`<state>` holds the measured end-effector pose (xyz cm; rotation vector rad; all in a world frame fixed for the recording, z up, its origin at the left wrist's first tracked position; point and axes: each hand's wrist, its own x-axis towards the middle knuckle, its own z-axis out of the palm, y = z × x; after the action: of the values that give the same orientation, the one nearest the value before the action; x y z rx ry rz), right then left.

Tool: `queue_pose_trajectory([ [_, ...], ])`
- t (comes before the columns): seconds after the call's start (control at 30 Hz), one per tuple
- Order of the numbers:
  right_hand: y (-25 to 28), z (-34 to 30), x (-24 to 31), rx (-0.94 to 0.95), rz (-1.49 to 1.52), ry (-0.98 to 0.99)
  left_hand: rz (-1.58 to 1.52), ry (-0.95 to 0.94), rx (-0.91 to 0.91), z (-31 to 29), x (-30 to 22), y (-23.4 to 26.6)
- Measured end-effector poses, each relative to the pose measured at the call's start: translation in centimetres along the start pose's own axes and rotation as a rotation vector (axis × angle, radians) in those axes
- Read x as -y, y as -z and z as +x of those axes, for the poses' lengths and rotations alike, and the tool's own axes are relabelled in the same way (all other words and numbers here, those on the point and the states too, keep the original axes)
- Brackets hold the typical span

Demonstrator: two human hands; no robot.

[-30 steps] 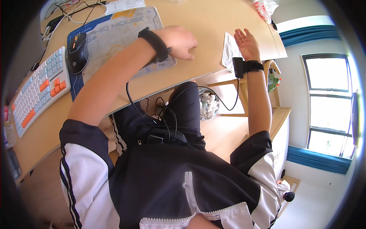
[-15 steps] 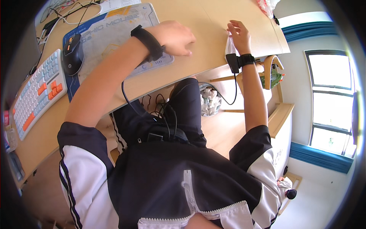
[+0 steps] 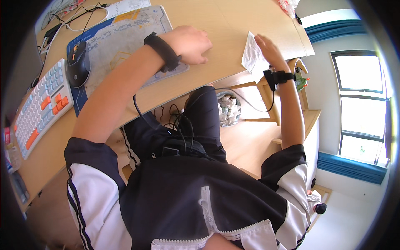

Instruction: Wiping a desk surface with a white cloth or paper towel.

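Note:
My left hand (image 3: 191,45) is over the desk by the right edge of the mouse pad (image 3: 146,37). Its fingers are loosely curled, with the thumb a little apart, and nothing shows in them; the palm is turned away. At the desk's front right edge, my right hand (image 3: 270,51) holds a white tissue (image 3: 252,54), its fingers fairly straight and close together. Just left of these fingers the tissue spreads out, its lower part reaching the desk edge. My thumb's grip on it is hidden. Each wrist wears a black strap.
A black mouse (image 3: 78,66) lies on the pad, beside a white, blue and orange keyboard (image 3: 43,104). Cables (image 3: 62,23) tangle at the far left. Below the desk, a bin (image 3: 229,109) holds crumpled paper near a wooden chair (image 3: 266,100). A cable hangs from my right wrist.
My right hand has moved right and slightly down, its fingers straightening. More of the white tissue now shows, spread wider beside the hand. My left hand has barely moved.

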<state>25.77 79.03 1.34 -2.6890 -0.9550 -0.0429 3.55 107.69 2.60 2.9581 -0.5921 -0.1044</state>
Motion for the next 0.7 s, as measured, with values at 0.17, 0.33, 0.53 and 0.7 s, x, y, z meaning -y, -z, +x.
queue_pose_trajectory([
  [0.17,-4.8,-2.6,1.1,0.134,-0.223,-0.067,0.013,0.008,0.033,0.0,0.2,-0.2],
  [0.33,-3.4,-7.4,4.8,0.170,-0.142,0.428,0.004,0.012,-0.014,-0.4,0.8,-1.0],
  [0.53,-2.8,-3.7,-4.9,0.053,-0.204,0.076,0.012,-0.019,-0.018,0.1,0.1,-0.8],
  [0.7,-6.3,-3.3,1.9,0.013,-0.259,0.101,0.008,0.009,-0.019,-0.7,0.5,-1.2],
])
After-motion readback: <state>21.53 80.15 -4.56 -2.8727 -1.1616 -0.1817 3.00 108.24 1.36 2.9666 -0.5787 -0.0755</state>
